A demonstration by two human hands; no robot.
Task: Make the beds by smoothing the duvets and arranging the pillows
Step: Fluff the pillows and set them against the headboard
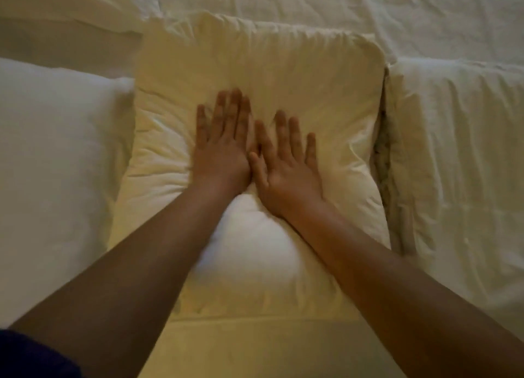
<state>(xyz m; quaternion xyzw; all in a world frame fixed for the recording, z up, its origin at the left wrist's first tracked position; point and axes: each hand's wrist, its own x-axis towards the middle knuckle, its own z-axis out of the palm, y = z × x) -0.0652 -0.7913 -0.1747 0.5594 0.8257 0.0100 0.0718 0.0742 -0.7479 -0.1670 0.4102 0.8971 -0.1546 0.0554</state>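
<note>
At the far left of the bed, a white pillow (54, 156) lies flat, its right edge just beside the cream pillow (255, 74) that fills the middle of the view. Another white pillow corner (79, 6) shows at the top left, partly out of frame.

On the cream pillow, the left hand (224, 148) lies palm down, fingers straight and close together, gripping nothing. Touching it at the thumb side, the right hand (286, 165) is likewise flat and spread, also empty. Both press into the middle of the pillow, and creases fan outward from under the palms, so the filling looks compressed there while the near end bulges up between the forearms.

To the right, a narrow dark gap separates the cream pillow from the folded duvet (453, 151), whose surface is rumpled with long wrinkles. Its folded edge runs alongside the pillow's right side.

The step in hand appears to be flattening and shaping this pillow, part of arranging the pillows. As a judgement, the next move calls for sweeping both palms apart toward the pillow's edges to spread the filling evenly, then squaring it against its white neighbour. The duvet at the right looks not yet smoothed, so that work likely remains.
</note>
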